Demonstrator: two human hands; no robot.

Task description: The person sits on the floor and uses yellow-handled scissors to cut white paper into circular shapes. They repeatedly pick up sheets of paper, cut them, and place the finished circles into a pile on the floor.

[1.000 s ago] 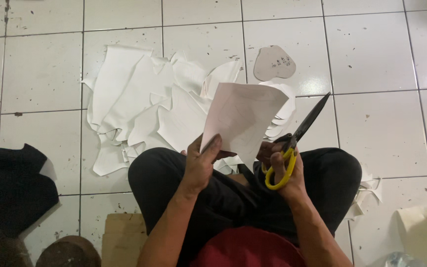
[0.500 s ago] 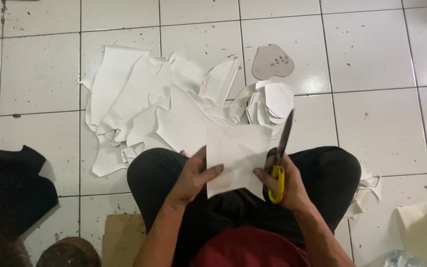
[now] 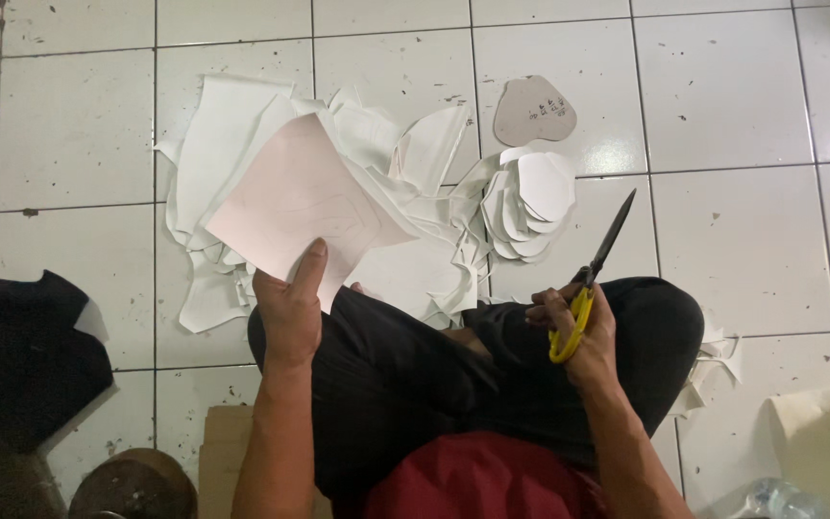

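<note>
My left hand (image 3: 290,308) grips a pale white sheet (image 3: 300,197) by its lower edge and holds it out to the left, over a heap of white offcuts (image 3: 223,144) on the tiled floor. My right hand (image 3: 573,322) holds yellow-handled scissors (image 3: 593,274), the closed dark blades pointing up and to the right. A stack of cut white rounded pieces (image 3: 530,202) lies between the two hands, beyond my knees. A grey cardboard template (image 3: 533,111) of the same rounded shape rests on the tiles above that stack.
I sit cross-legged in black trousers (image 3: 415,375). A dark cloth bundle (image 3: 21,351) lies at the left, a round brown object (image 3: 136,485) at the bottom left, a cardboard piece (image 3: 223,442) beside it. White scraps (image 3: 713,370) and cream material (image 3: 818,432) lie at the right.
My left hand has swung the sheet from in front of my lap out to the left over the offcut heap. The scissors have come away from the sheet and tilted right.
</note>
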